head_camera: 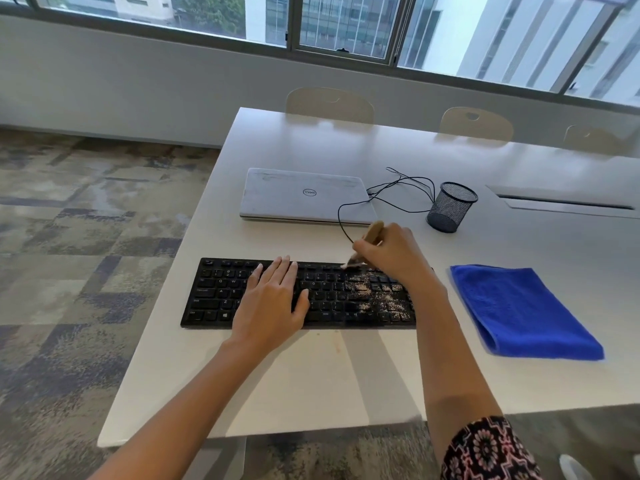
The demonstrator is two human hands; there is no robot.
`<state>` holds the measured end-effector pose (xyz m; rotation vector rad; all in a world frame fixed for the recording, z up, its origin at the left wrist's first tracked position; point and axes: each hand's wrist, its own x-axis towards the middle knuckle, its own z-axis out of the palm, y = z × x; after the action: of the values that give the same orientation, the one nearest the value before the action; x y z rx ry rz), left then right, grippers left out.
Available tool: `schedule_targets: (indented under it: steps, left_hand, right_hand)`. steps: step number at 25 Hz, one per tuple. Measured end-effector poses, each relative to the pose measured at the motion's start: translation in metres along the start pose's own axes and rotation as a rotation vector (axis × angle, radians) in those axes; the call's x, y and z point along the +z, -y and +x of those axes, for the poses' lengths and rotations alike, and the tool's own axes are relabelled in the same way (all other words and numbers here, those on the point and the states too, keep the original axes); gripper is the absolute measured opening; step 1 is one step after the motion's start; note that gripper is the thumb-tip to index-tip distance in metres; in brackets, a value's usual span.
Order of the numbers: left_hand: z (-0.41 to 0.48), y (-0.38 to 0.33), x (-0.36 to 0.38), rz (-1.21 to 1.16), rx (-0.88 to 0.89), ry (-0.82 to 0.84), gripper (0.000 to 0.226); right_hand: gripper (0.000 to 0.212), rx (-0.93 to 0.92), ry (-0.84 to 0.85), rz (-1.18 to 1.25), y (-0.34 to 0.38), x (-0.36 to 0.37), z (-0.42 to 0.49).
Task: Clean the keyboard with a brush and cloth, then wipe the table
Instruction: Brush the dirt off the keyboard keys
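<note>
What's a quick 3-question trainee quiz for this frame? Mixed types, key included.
1. True or false: the left hand lies flat on the keyboard, fingers straight.
2. The blue cloth lies: A) under the keyboard; B) on the table, right of the keyboard; C) in the left hand.
3. Fill in: the right hand holds a ____, bristles at the keyboard's top row.
Key: 1 true; 2 B; 3 brush.
</note>
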<state>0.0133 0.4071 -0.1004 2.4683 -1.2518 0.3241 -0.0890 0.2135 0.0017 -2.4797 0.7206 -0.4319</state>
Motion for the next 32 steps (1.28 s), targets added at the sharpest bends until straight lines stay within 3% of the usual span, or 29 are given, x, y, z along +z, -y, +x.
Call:
schedule_targets:
  steps: [3,6,13,32]
  left_hand:
    - [0.001,0.000,0.000,0.003,0.000,0.012,0.068]
    - [0.001,0.000,0.001,0.011,0.004,0.017,0.068]
    - [0.001,0.000,-0.001,0.025,0.005,0.045,0.065]
    - [0.002,0.000,-0.002,0.034,0.005,0.055,0.063]
  right_hand:
    - [0.028,0.041,0.016,-0.083,-0.005,-0.009,0.004]
    - [0.028,0.058,-0.062,-0.022,0.001,-0.010,0.008]
    - [0.029,0.101,-0.049,0.012,0.010,0.002,0.004]
    - [0.032,0.070,-0.055,0.020,0.035,0.022,0.007]
